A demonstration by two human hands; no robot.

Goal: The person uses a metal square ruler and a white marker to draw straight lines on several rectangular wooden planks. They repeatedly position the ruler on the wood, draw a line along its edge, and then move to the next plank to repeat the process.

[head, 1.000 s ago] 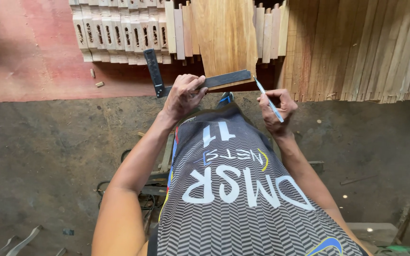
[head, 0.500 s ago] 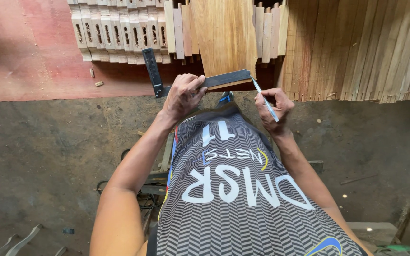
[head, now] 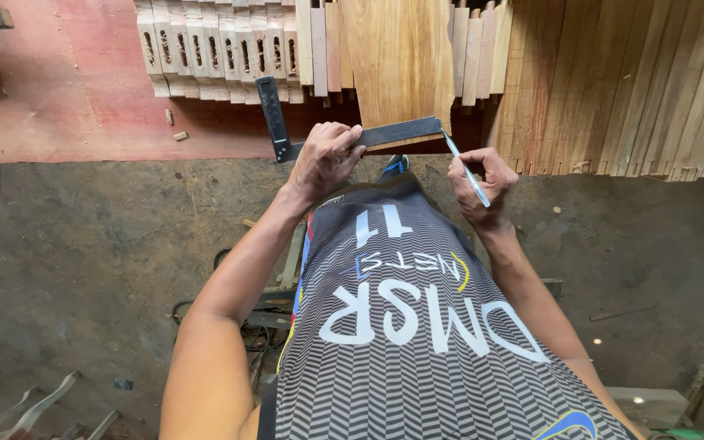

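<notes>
The dark metal square (head: 352,134) lies across the near end of the wide plank (head: 401,57). Your left hand (head: 323,159) presses down on the square with its fingers closed over the blade. Your right hand (head: 482,183), just right of the plank's corner, has its fingers closed around a thin pencil (head: 464,169), whose tip touches the end of the square. Slotted wood pieces (head: 217,53) lie left of the plank.

The right hand (head: 482,183) has shifted — half a second ago its pencil (head: 464,169) tip touched the right end of the dark steel square (head: 352,138) at the corner of the wide board (head: 401,57); now the tip sits just off that end. A second ago it was likewise off — it came in, then drew back. The whole view has slid slightly down and right.
</notes>
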